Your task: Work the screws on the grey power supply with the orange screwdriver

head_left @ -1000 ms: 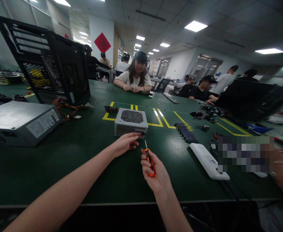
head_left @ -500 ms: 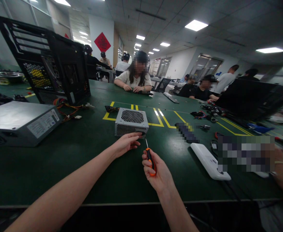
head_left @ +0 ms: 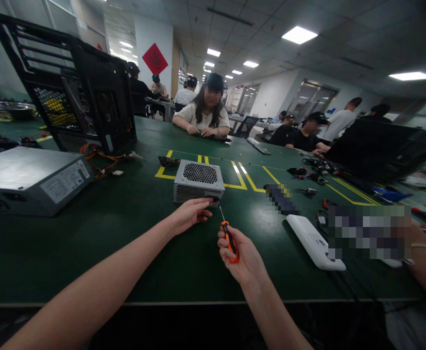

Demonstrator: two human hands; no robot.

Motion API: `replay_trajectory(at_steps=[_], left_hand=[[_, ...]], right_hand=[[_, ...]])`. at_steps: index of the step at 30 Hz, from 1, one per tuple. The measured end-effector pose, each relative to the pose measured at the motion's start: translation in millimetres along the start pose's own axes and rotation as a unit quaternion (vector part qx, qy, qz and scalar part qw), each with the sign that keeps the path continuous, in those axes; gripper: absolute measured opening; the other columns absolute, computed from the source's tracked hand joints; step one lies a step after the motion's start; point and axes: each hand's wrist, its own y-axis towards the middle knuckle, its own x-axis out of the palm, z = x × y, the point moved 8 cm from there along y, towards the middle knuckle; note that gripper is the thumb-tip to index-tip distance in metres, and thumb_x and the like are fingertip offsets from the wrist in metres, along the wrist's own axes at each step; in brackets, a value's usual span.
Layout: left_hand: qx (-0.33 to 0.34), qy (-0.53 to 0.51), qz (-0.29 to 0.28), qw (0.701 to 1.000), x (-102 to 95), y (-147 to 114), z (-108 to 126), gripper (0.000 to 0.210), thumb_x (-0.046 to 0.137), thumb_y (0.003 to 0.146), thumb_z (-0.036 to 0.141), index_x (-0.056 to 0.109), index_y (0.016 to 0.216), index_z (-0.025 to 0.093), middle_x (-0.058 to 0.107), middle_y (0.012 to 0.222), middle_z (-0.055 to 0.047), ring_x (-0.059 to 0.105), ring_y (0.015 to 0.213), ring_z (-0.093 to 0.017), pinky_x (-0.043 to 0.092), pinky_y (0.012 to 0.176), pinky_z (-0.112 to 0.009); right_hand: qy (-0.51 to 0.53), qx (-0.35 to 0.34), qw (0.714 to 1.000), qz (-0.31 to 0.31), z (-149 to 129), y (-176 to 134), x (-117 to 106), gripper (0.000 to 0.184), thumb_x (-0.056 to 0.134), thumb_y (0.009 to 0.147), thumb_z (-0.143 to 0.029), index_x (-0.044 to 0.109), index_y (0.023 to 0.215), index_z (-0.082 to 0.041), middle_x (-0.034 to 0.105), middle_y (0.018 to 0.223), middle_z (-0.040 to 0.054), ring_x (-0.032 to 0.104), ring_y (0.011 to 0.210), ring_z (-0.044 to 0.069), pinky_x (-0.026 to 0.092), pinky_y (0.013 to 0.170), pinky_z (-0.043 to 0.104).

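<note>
A small grey computer power supply (head_left: 199,176) with a honeycomb vent on top sits on the green table, bundled cables at its back left. My left hand (head_left: 193,215) reaches to its near side, fingers stretched out and fingertips at the dark socket area in the lower right. In my right hand (head_left: 240,250) is a screwdriver (head_left: 230,243) with an orange and black handle, fingers wrapped around it. Its thin shaft points up and away, the tip at or very near the supply's lower right corner. Whether the tip touches a screw is too small to tell.
A black computer case (head_left: 85,92) stands at the left, behind a larger grey power supply (head_left: 34,182) with loose cables. To the right lie a white device (head_left: 313,243), a dark blurred object (head_left: 281,199) and tools. Co-workers sit opposite and at the right edge.
The screwdriver's handle and my right hand have shifted slightly right, tilting the shaft a little more. My left hand stays at the power supply. The view has moved slightly.
</note>
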Motion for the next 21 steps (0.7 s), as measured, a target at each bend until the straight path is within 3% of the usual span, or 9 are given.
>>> replay_trajectory(at_steps=[4,9,14,18,21], left_hand=[[-0.005,-0.004,-0.001,1.000,-0.3,-0.1,-1.0,0.025,0.054,0.080,0.017,0.060,0.105,0.014,0.052,0.123,-0.012,0.058,0.069,-0.009,0.046,0.056,-0.019],[-0.001,-0.007,-0.012,1.000,-0.2,1.4,-2.0,0.026,0.054,0.081,0.018,0.059,0.106,0.014,0.052,0.123,-0.012,0.058,0.069,-0.009,0.046,0.056,-0.019],[0.004,-0.012,-0.008,1.000,0.2,1.3,-1.5,0.026,0.052,0.082,0.017,0.059,0.106,0.014,0.052,0.123,-0.011,0.058,0.069,-0.008,0.045,0.056,-0.018],[0.006,-0.015,-0.008,1.000,1.4,-0.1,-0.5,0.027,0.053,0.081,0.017,0.059,0.107,0.015,0.052,0.124,-0.011,0.058,0.069,-0.009,0.046,0.057,-0.019],[0.006,-0.015,-0.011,1.000,1.1,0.0,-0.9,0.027,0.053,0.081,0.017,0.058,0.108,0.015,0.052,0.124,-0.012,0.058,0.069,-0.009,0.046,0.057,-0.020]], right_hand=[[-0.055,-0.044,0.997,0.042,-12.5,0.0,-10.4,0.006,0.050,0.078,-0.008,0.050,0.073,-0.012,0.052,0.061,0.0015,0.045,0.043,0.004,0.028,0.027,0.009],[-0.084,-0.080,0.991,0.065,-19.1,-1.4,-13.6,0.016,0.056,0.068,0.003,0.051,0.071,-0.012,0.052,0.056,-0.0009,0.048,0.043,0.005,0.032,0.030,0.010],[-0.085,-0.051,0.993,0.069,-11.7,-0.1,-14.7,0.004,0.050,0.080,-0.011,0.053,0.078,-0.010,0.055,0.062,0.0020,0.051,0.046,0.005,0.039,0.034,0.011],[-0.074,-0.010,0.996,0.043,-5.5,0.4,-9.5,0.016,0.039,0.086,-0.015,0.053,0.083,-0.009,0.051,0.059,0.0010,0.046,0.041,0.004,0.031,0.030,0.009],[-0.070,-0.012,0.997,0.024,-5.4,-1.3,-2.3,0.013,0.040,0.085,-0.016,0.051,0.079,-0.011,0.051,0.061,0.0018,0.043,0.041,0.004,0.025,0.027,0.008]])
